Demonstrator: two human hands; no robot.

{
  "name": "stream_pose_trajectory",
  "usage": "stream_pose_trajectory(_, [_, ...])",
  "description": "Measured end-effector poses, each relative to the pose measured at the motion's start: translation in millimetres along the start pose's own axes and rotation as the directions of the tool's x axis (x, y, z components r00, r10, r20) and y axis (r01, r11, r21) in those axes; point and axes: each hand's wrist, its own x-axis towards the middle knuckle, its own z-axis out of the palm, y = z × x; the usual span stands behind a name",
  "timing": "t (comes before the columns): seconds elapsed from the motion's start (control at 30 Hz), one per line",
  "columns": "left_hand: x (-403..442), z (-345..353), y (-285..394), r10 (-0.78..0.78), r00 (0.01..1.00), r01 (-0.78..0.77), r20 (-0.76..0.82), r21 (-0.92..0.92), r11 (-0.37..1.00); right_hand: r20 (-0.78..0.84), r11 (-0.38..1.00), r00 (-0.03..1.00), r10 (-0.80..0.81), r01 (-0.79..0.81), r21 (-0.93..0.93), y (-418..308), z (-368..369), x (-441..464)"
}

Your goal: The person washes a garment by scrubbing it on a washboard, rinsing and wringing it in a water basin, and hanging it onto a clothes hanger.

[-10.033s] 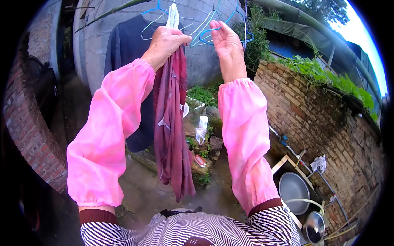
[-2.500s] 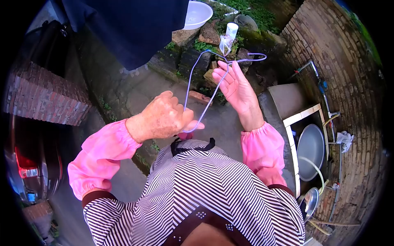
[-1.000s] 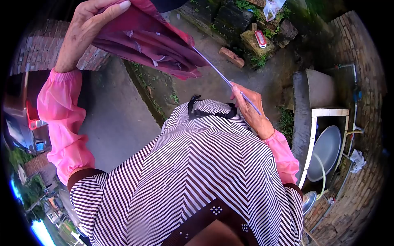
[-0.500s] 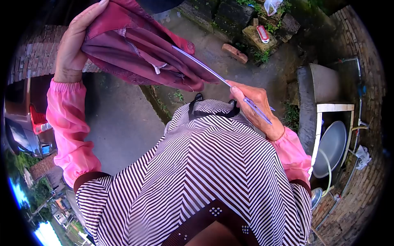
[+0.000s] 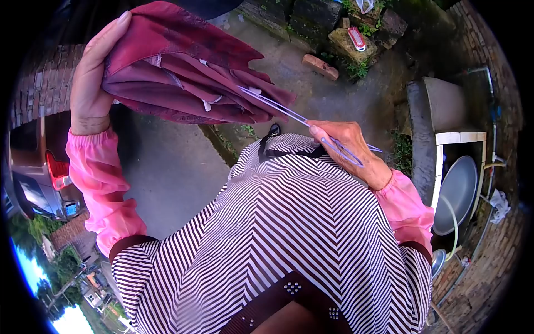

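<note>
My left hand (image 5: 93,89), at the upper left, is closed on the edge of a maroon garment (image 5: 186,78). The cloth hangs in folds toward the right, with small white tabs showing on it. A thin purple wire clothes hanger (image 5: 278,109) is gripped by my right hand (image 5: 353,146), right of the middle. One end of the hanger lies against or inside the garment's lower right folds; I cannot tell which. Its other end sticks out past my right wrist.
A stone sink (image 5: 445,106) and a metal basin (image 5: 459,192) stand on the right by a brick wall. A loose brick (image 5: 320,66) and a red-and-white brush (image 5: 357,39) lie ahead. A vehicle (image 5: 39,172) is at the left.
The garment has shifted slightly left and down with my left hand, and its folds have spread. My right hand has moved a little right and down, turning the hanger so its loop shows.
</note>
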Motion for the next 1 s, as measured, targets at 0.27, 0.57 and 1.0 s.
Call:
stream_pose_trajectory(0.27, [-8,-1,9,0.034,0.998,-0.036,0.051,0.045,0.998,-0.028,0.996,0.996,0.084,-0.085,-0.028,0,4,6])
stream_pose_trajectory(0.57, [-13,16,15,0.020,0.984,-0.016,0.180,-0.025,1.000,-0.135,0.973,0.964,0.230,-0.232,0.006,17,12,8])
stream_pose_trajectory(1.0, [-18,80,-6,-0.070,0.951,0.102,0.302,-0.093,0.990,-0.145,0.966,0.973,0.180,-0.203,-0.159,50,36,48])
